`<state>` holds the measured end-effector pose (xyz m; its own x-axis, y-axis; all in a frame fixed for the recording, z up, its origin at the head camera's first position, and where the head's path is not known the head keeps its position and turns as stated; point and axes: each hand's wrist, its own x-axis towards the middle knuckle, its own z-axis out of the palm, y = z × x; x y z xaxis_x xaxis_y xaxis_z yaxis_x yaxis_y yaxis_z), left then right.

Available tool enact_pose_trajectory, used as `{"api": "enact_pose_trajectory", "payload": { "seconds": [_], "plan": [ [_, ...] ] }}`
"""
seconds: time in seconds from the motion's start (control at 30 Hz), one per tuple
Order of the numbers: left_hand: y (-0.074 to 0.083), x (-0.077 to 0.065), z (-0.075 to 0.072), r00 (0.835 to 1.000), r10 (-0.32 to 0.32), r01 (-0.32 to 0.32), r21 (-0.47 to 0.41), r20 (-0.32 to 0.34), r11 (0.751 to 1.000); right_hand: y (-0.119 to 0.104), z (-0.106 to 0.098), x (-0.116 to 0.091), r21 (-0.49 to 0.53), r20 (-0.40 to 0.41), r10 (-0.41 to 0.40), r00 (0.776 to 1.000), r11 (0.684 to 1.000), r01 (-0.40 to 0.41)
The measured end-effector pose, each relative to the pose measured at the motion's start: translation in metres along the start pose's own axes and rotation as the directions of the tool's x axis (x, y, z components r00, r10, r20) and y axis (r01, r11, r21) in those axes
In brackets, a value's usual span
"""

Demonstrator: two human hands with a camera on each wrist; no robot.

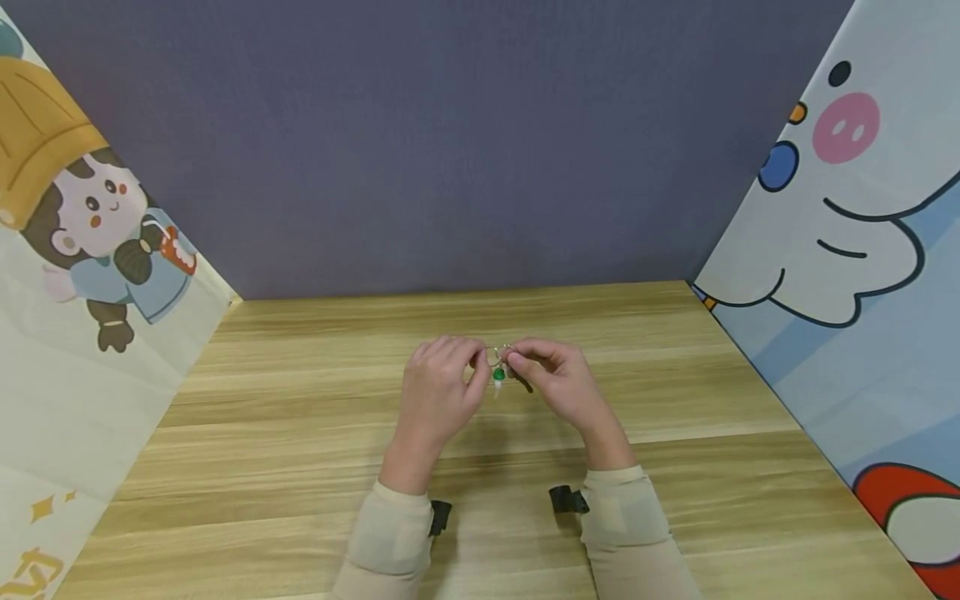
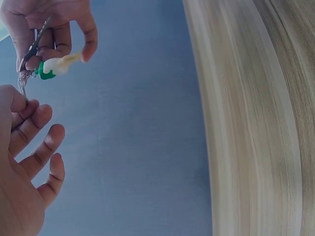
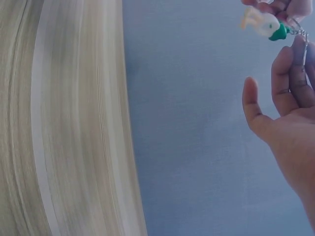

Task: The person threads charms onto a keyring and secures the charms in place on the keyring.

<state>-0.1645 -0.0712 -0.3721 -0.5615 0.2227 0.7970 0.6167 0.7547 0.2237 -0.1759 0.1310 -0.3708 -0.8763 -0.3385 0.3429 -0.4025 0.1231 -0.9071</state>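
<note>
Both hands meet over the middle of the table around a keyring. The thin metal ring (image 1: 494,357) spans the gap between the fingertips. My left hand (image 1: 442,387) pinches one side of it between thumb and forefinger; its other fingers are loosely bent in the left wrist view. Opposite, my right hand (image 1: 562,383) pinches the ring's other side, near a dark key (image 2: 32,48) that lies along its fingers. From the ring hangs a small figure charm (image 2: 55,66) with a green top, a white body and a pale yellowish end. Fingertips hide part of the ring.
The wood-grain table (image 1: 300,467) lies beneath both hands. A grey-blue panel (image 1: 465,150) stands behind it. Cartoon-printed panels flank it, a chef figure (image 1: 105,208) on the left and a pig-nosed figure (image 1: 847,183) on the right. Black wrist mounts (image 1: 568,500) sit at the sleeves.
</note>
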Motion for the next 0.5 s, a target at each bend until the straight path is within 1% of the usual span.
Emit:
{"api": "enact_pose_trajectory", "payload": {
  "seconds": [0.27,0.4,0.5],
  "plan": [
    [-0.0001,-0.0001,0.0,1.0,-0.028,0.028,-0.002,-0.002,1.0,0.002,0.0008,0.0007,0.006,0.001,-0.035,0.999,0.999,0.035],
    [-0.0007,0.0,0.0001,1.0,-0.028,0.028,0.004,-0.007,1.0,0.004,0.0007,0.0005,0.007,-0.001,-0.055,0.998,0.998,0.055],
    [-0.0008,0.0003,-0.0001,1.0,-0.025,0.025,-0.002,0.002,1.0,0.0041,0.0008,0.0006,0.001,-0.009,-0.049,0.999,0.999,0.049]
  ]
}}
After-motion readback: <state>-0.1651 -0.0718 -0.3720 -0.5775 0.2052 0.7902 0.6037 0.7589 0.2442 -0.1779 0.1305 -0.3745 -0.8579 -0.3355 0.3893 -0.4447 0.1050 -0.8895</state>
